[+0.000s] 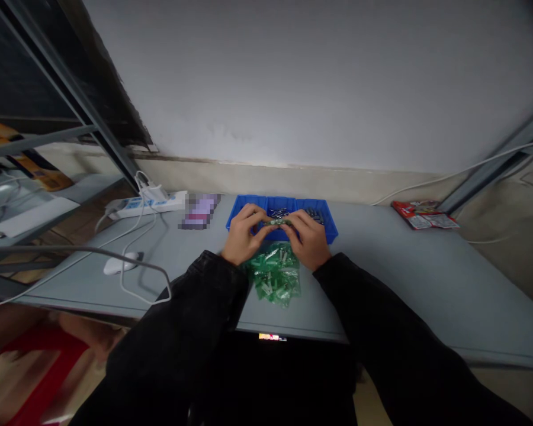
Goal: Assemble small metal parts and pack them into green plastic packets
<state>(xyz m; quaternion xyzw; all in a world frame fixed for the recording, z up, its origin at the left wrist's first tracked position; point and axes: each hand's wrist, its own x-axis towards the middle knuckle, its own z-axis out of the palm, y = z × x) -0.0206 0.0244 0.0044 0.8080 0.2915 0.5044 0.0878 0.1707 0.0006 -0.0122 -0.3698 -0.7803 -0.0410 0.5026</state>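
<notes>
Between both hands I hold a small clear-and-green plastic bag (276, 223), pinched at its two ends and stretched sideways. My left hand (245, 234) is closed on its left end, my right hand (310, 236) on its right end. What the bag contains is too small to make out. Just behind the hands stands a blue tray (331, 231) with compartments; loose metal screws (279, 212) show in the middle one and darker grey pieces (313, 214) in the right one. Below my hands lies a pile of green-tinted clear bags (275, 275) with small pale parts inside.
Left of the tray lies a blurred purple packet or phone (201, 212). Farther left are a white power strip (155, 203), a white mouse (122, 263) and loose cables (133, 290). A red snack packet (425, 215) lies at the right back, near the metal frame.
</notes>
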